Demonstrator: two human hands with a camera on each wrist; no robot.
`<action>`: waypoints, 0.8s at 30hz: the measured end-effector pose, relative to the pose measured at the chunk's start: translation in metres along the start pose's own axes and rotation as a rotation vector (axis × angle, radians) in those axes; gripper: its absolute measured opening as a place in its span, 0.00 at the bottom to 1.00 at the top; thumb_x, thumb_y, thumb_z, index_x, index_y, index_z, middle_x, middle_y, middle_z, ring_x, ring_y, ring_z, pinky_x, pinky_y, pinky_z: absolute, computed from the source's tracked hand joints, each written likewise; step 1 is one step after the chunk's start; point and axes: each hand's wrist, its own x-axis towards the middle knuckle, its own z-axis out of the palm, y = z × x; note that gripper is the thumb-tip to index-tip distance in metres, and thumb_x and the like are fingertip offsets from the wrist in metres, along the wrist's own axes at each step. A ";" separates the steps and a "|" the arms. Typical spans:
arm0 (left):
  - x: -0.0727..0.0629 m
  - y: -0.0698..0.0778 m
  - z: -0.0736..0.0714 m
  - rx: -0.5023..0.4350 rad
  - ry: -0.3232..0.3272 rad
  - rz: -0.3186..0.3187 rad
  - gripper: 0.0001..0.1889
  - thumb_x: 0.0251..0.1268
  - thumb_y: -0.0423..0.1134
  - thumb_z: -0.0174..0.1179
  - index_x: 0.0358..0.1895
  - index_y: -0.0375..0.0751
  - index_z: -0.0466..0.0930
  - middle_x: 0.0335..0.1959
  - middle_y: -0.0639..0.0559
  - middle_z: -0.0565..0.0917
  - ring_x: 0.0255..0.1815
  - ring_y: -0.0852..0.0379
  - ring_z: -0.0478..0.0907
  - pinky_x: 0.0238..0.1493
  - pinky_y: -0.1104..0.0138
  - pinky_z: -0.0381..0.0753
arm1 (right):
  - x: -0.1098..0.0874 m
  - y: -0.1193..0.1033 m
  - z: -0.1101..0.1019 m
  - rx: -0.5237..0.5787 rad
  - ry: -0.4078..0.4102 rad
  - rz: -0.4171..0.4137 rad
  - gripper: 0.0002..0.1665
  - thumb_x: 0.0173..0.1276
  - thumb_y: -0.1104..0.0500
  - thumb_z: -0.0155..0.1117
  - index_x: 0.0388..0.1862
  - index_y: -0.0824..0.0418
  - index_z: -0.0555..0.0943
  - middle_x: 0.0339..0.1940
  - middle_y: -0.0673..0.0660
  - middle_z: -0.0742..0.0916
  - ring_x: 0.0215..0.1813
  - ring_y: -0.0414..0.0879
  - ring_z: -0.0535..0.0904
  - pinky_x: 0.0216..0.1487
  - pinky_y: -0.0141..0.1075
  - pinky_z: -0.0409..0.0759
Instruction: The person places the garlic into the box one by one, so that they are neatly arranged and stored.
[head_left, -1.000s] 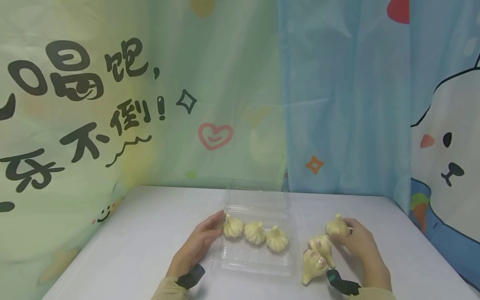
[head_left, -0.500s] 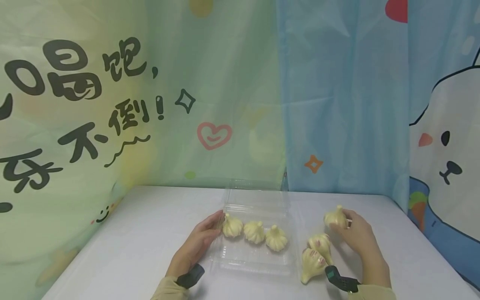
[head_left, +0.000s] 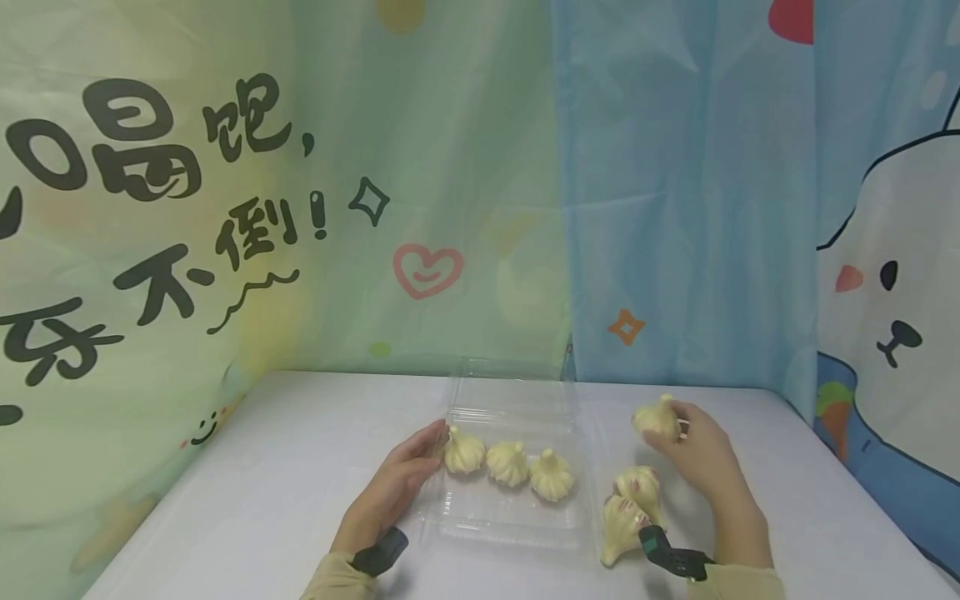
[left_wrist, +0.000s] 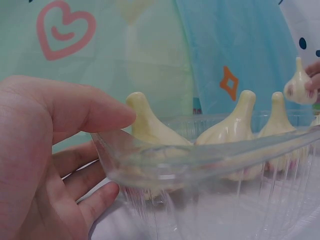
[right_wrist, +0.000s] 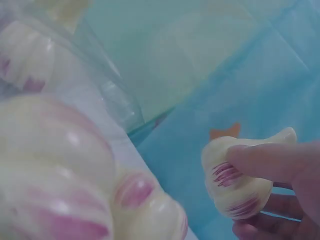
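Note:
My right hand holds a cream garlic bulb above the table, right of a clear plastic container. In the right wrist view the thumb lies across this bulb, which has purple streaks. Three garlic bulbs stand in a row inside the container: one at left, one in the middle, one at right. My left hand grips the container's left edge, one digit over the rim and the other fingers against the outer wall. Two more garlic bulbs lie touching near my right wrist.
The container's clear lid is folded back towards the far edge of the white table. A printed curtain hangs behind. Dark wrist cameras sit on both wrists.
My right hand has lifted the garlic bulb from beside the other two and moved it up and slightly left. My left hand stays at the container's edge.

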 end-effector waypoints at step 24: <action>0.000 0.001 0.000 0.000 0.002 -0.008 0.33 0.63 0.30 0.52 0.73 0.42 0.55 0.77 0.49 0.53 0.79 0.52 0.41 0.78 0.55 0.42 | -0.001 -0.039 0.011 0.016 -0.076 -0.196 0.42 0.65 0.47 0.62 0.67 0.75 0.63 0.64 0.74 0.71 0.61 0.67 0.72 0.57 0.54 0.78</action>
